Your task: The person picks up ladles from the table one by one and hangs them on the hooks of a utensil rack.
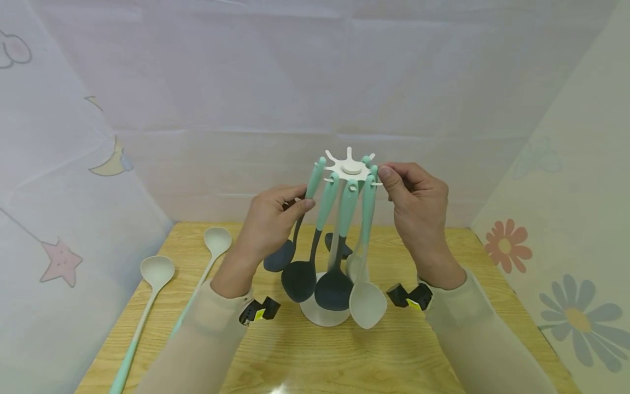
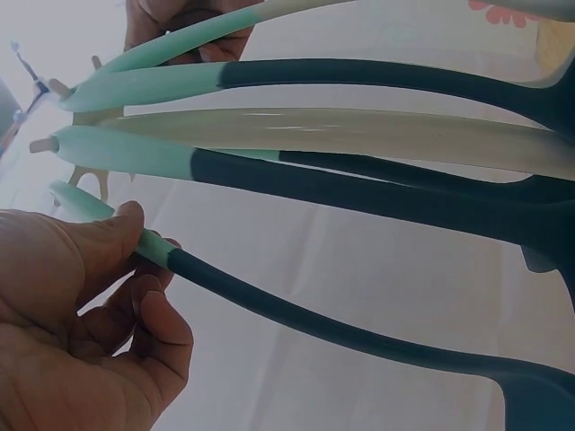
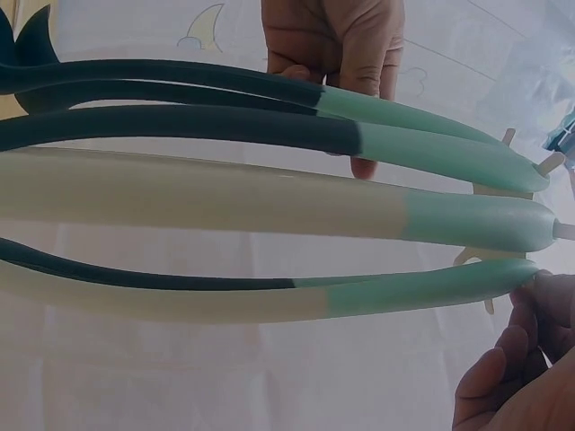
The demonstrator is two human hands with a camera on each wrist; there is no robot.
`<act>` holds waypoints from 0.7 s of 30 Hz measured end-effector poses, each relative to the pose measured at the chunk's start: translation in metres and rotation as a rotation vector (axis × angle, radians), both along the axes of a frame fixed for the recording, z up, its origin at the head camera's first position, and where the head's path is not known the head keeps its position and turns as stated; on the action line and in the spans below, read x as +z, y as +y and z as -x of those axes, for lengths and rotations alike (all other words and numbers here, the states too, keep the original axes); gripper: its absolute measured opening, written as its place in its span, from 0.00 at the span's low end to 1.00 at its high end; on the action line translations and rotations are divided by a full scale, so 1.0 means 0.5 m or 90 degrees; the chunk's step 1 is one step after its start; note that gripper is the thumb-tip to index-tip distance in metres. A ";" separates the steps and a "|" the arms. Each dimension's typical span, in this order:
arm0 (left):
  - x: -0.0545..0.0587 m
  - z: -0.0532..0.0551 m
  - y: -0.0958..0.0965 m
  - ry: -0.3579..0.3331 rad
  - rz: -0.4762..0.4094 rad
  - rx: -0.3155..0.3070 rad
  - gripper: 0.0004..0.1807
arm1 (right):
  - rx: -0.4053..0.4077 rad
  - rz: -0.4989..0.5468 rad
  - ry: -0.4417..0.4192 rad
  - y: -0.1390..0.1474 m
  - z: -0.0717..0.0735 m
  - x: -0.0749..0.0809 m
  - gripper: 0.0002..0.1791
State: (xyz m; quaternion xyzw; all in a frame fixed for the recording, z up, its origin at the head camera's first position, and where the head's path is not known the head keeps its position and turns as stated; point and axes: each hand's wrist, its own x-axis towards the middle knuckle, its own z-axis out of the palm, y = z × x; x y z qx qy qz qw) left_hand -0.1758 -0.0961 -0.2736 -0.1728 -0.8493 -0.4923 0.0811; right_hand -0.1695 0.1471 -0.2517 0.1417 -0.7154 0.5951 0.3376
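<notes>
A white rack point(image 1: 350, 168) with hooks around its top stands on a round base point(image 1: 325, 314), hung with several mint-handled kitchen utensils. On the rack's left side my left hand point(image 1: 270, 221) pinches the mint handle of a dark blue utensil with a rounded head point(image 1: 279, 256). My right hand point(image 1: 420, 205) is at the rack's right edge; thumb and fingertip pinch the top end of a cream utensil's mint handle point(image 3: 431, 292). Between the hands hang a dark ladle point(image 1: 298, 282), another dark ladle point(image 1: 333, 289) and a cream spoon point(image 1: 368, 305).
Two cream ladles with mint handles lie on the wooden table point(image 1: 394, 355) at the left: one ladle point(image 1: 157, 272) nearer the edge, the other ladle point(image 1: 217, 241) partly behind my left forearm. A pale cloth backdrop point(image 1: 295, 82) stands behind and on both sides.
</notes>
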 end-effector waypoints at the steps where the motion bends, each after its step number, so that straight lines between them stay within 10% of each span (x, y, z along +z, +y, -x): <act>1: -0.001 0.001 0.001 0.000 0.000 -0.003 0.19 | 0.000 0.000 0.000 0.000 0.000 0.000 0.10; 21: -0.012 0.008 0.012 -0.015 0.012 -0.034 0.21 | -0.005 -0.007 -0.013 0.008 -0.003 0.000 0.10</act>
